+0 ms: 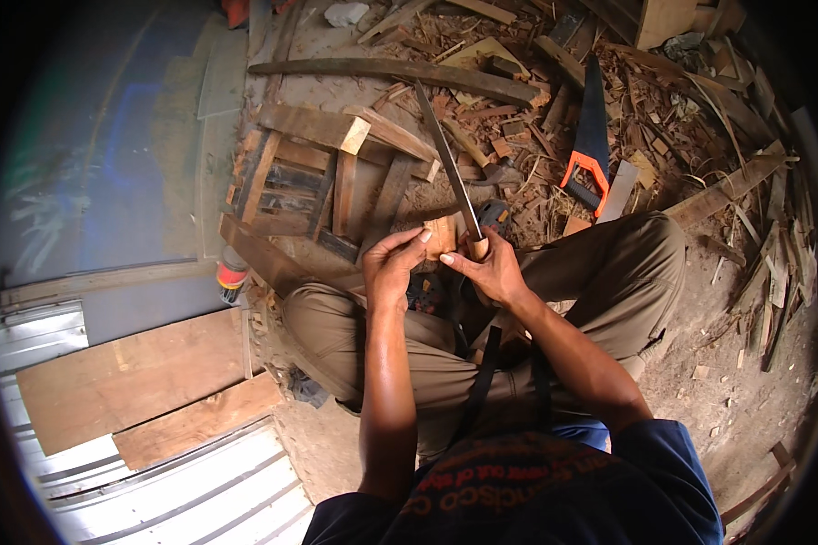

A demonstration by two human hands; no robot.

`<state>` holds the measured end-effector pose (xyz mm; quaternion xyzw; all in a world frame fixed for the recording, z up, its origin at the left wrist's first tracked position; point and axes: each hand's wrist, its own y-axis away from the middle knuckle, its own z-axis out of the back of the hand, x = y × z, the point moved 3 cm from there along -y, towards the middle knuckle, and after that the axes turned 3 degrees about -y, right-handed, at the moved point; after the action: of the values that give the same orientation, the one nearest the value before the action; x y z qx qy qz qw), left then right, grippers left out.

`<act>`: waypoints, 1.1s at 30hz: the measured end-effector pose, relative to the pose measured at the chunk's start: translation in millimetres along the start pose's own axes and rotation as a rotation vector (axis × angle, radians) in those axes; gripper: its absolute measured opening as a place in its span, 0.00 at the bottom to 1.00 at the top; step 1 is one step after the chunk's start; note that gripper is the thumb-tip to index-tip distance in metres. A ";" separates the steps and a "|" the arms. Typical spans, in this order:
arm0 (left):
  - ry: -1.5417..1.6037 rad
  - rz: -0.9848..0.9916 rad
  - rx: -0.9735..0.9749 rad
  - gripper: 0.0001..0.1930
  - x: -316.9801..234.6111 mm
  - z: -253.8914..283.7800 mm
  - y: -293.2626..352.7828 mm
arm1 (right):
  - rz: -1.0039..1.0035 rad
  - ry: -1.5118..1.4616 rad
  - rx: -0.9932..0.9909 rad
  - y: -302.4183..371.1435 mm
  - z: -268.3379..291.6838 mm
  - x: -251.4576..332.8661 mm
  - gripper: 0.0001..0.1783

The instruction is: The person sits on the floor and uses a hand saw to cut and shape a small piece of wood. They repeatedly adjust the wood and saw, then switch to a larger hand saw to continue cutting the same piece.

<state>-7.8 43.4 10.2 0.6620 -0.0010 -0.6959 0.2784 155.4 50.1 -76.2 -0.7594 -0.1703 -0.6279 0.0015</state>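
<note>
Now, seated low amid wood scraps (641,118), you hold a small, pale wooden block (441,236) just above your lap, between your two hands. Your left hand (394,265) grips the block's left side, thumb and fingers pinched close together. Your right hand (493,271) is curled around the wooden handle (479,246) of a long, narrow blade (447,156), its thumb reaching to the block's lower right edge. The blade slants up and away from you, its tip leaning left, and its lower end stands just beside the block.

Beyond your hands, a hammer (494,172) lies on the littered ground, close to the blade. To its right rests a dark handsaw (591,127) with an orange and black handle, near a flat, grey strip (617,190). On your left stands a slatted wooden frame (265,182); nearer you, two brown boards (141,377) lie over ribbed metal sheeting (218,495).
</note>
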 end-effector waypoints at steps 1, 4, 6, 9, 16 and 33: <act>0.002 0.012 0.016 0.11 1.2 -3.0 0.5 | 0.011 -0.026 0.010 -0.4 0.2 -2.3 0.28; -0.009 0.017 0.063 0.12 4.1 -5.3 1.2 | 0.001 -0.118 0.043 -1.4 -0.3 -7.5 0.26; -0.043 0.035 0.079 0.13 5.0 -4.9 0.4 | -0.063 -0.190 0.076 0.7 -1.1 0.8 0.25; -0.101 0.048 0.068 0.15 -2.9 -9.3 4.1 | -0.034 -0.331 0.077 1.5 -4.8 13.4 0.24; -0.024 -0.044 -0.098 0.18 -4.1 -1.9 5.2 | 0.088 0.193 -0.072 27.2 -9.0 31.4 0.26; 0.264 0.001 -0.270 0.17 3.9 26.5 -25.5 | 0.143 0.040 0.027 26.4 -38.3 62.0 0.17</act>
<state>-41.9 53.7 0.5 0.7041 0.1285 -0.5968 0.3626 135.3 32.9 -3.3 -0.7569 -0.1242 -0.6388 0.0600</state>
